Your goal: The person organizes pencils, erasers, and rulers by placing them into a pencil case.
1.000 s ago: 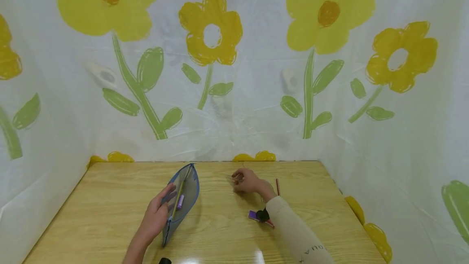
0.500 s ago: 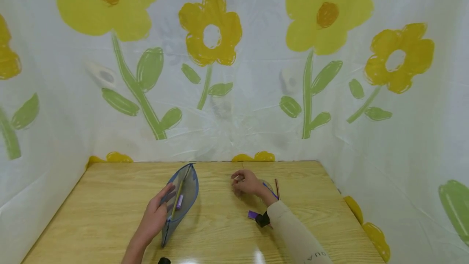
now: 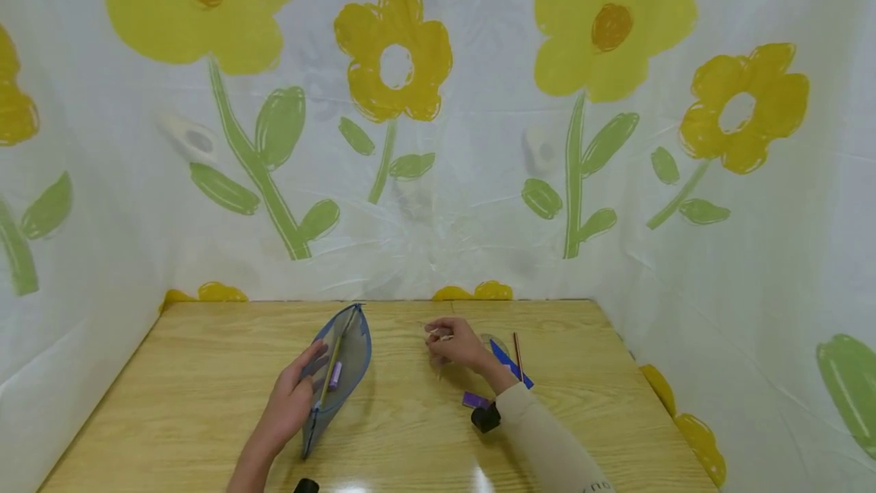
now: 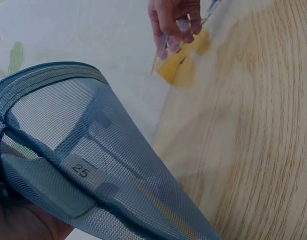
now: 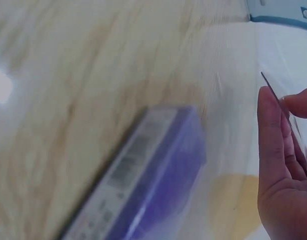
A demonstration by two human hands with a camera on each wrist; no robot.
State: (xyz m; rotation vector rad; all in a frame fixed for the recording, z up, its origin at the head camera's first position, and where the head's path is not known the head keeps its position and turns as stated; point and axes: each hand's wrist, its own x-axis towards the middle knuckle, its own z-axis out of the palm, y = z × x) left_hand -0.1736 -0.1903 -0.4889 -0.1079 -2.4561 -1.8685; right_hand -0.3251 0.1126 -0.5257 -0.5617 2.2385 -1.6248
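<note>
My left hand (image 3: 294,394) grips a grey-blue mesh pouch (image 3: 357,364) by its left side, the mouth spread wide. A yellow pencil (image 3: 333,364) and a small purple-and-white piece (image 3: 335,376) lie inside. In the left wrist view the mesh pouch (image 4: 118,135) shows a "25" label and hides most of the hand. Right of the pouch, above the table, my right hand (image 3: 458,342) pinches a thin, clear flat piece (image 5: 288,117) between thumb and fingers. It appears nearly edge-on in the right wrist view, so its kind cannot be told.
Beyond the right wrist lie a blue flat pointed piece (image 3: 512,365), a clear rounded piece (image 3: 487,339) and a reddish pencil (image 3: 518,352). A purple box (image 3: 475,400) lies near the right wrist camera (image 3: 486,418). Flowered white cloth (image 3: 438,234) walls the table's back and sides.
My right hand has shifted slightly left toward the pouch, uncovering the blue piece and the clear rounded piece behind its wrist. The left hand and pouch stay almost still.
</note>
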